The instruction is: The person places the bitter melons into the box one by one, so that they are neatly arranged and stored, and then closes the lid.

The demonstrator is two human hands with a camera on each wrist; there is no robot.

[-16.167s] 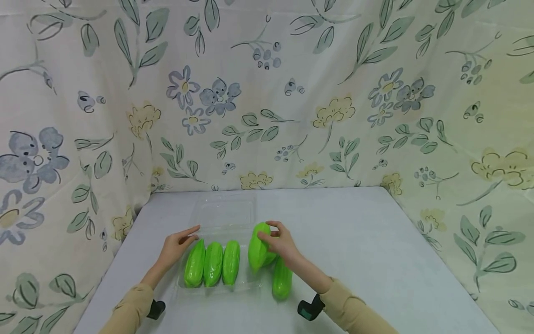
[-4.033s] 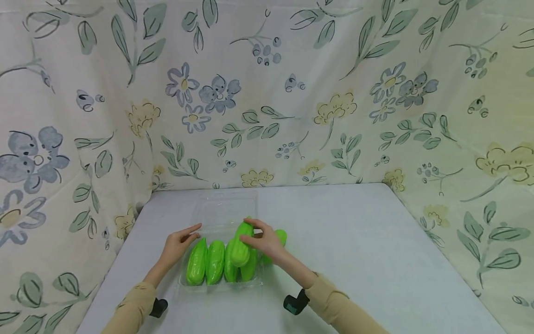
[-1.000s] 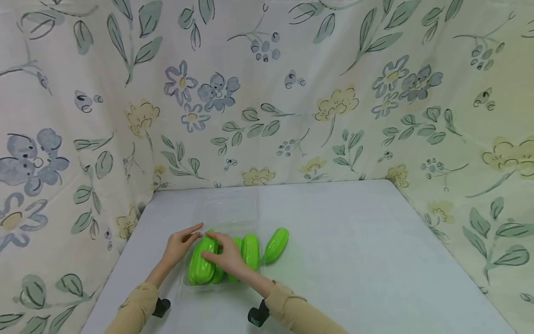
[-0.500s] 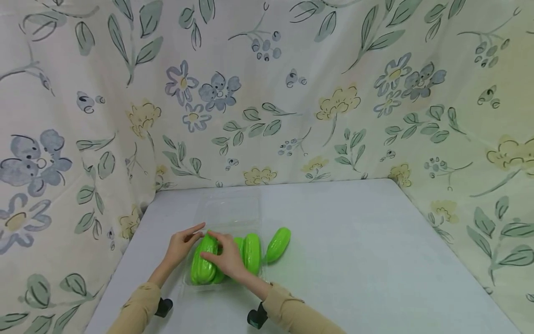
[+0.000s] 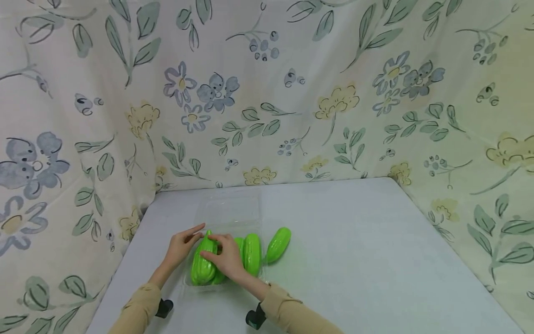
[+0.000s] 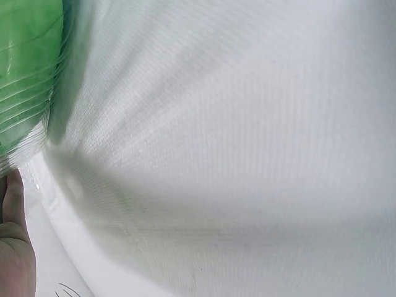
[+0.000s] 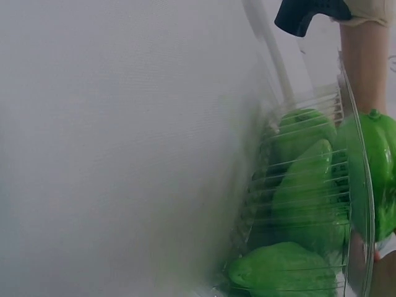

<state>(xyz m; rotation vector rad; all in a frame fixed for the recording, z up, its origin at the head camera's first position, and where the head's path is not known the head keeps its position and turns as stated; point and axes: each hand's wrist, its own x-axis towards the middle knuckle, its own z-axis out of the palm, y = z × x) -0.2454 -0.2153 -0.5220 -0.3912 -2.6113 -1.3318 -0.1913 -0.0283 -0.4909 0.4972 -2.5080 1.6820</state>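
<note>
A clear plastic box (image 5: 193,288) with ribbed walls holds a row of long, glossy green vegetables (image 5: 252,255), seen through its wall in the right wrist view. My right hand (image 5: 228,256) grips one green vegetable (image 5: 204,266) between thumb and fingers at the box's left side, over the others. In the right wrist view this vegetable (image 7: 380,173) stands above the rim, stem end up. My left hand (image 5: 180,249) holds the box's back left corner, thumb and index finger on either side of the edge. Part of that hand (image 6: 15,247) shows against the box end in the left wrist view.
One more green vegetable (image 5: 278,245) lies at a slant on the white table (image 5: 354,260), just outside the box's right side. The box's clear lid (image 5: 229,208) lies folded open behind it. A floral curtain (image 5: 267,116) hangs around the table's back and sides.
Since four seconds ago my right hand has carried the vegetable from the box's right part to its left. In the last second it has barely moved. My left hand stays at the corner.
</note>
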